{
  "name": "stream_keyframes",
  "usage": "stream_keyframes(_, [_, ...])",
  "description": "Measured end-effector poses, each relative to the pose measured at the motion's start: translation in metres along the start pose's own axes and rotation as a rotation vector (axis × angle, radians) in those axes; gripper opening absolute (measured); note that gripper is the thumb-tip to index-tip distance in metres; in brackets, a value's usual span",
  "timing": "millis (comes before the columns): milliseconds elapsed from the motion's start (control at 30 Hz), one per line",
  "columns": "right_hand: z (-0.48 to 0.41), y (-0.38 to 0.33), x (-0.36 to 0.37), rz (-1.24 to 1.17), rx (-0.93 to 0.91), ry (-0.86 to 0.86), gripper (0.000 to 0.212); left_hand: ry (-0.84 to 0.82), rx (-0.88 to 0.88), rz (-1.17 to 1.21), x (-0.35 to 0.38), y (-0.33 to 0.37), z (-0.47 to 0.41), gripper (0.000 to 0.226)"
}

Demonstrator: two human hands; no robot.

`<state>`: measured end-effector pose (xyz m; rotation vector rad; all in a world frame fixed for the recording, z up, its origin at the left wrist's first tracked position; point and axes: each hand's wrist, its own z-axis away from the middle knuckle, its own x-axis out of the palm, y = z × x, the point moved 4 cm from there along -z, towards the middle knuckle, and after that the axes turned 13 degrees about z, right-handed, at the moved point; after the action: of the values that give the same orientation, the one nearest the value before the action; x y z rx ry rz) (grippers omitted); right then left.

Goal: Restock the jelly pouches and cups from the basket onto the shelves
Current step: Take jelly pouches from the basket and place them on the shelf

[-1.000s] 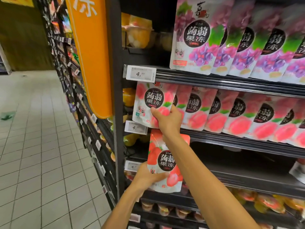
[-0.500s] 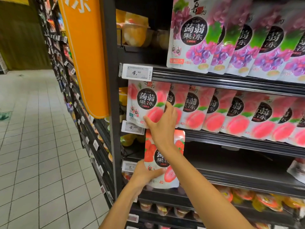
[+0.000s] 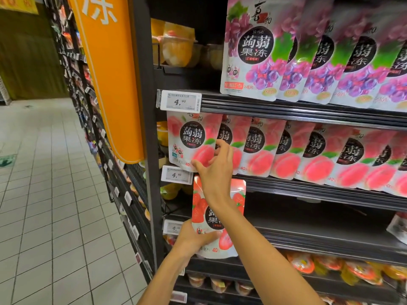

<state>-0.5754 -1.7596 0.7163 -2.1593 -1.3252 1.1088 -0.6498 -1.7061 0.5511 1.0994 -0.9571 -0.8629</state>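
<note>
While the left hand point(image 3: 193, 238) grips the lower part of a strawberry pouch point(image 3: 199, 208) and holds it upright in front of the dark shelf point(image 3: 319, 234), the right forearm point(image 3: 253, 249) crosses before this pouch and hides its middle. At twelve o'clock from it, the right hand point(image 3: 214, 172) pinches the right edge of the leftmost peach pouch point(image 3: 189, 142), thumb on the front. A price tag point(image 3: 180, 101) covers the top of that pouch. More peach pouches point(image 3: 317, 155) fill the row toward three o'clock, and grape pouches point(image 3: 253, 51) stand on the shelf above, at one o'clock. Fruit cups point(image 3: 301, 264) lie on the low shelf at five o'clock, other cups point(image 3: 176, 49) at eleven o'clock. An orange sign point(image 3: 110, 73) hangs at ten o'clock
</note>
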Motion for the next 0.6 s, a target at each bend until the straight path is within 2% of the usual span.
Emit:
stream_keyframes(100, [-0.001, 0.002, 0.003, 0.014, 0.023, 0.028, 0.065, 0.007, 0.002, 0.008, -0.002, -0.001, -0.001, 0.044])
stream_keyframes(267, [0.005, 0.007, -0.001, -0.078, 0.066, -0.026, 0.070, -0.043, 0.029, 0.041, -0.001, -0.003, 0.000, 0.042])
stream_keyframes(333, [0.010, 0.016, -0.013, -0.078, 0.048, 0.003, 0.061, -0.069, 0.044, 0.071, 0.002, -0.004, -0.001, 0.043])
stream_keyframes(467, [0.027, 0.055, -0.055, 0.072, -0.003, 0.120, 0.031, -0.165, 0.049, 0.099, 0.023, -0.007, -0.001, 0.048])
stream_keyframes(600, [0.058, 0.115, -0.106, 0.200, 0.113, 0.240, 0.030, -0.238, 0.025, 0.117, 0.062, -0.016, -0.002, 0.050])
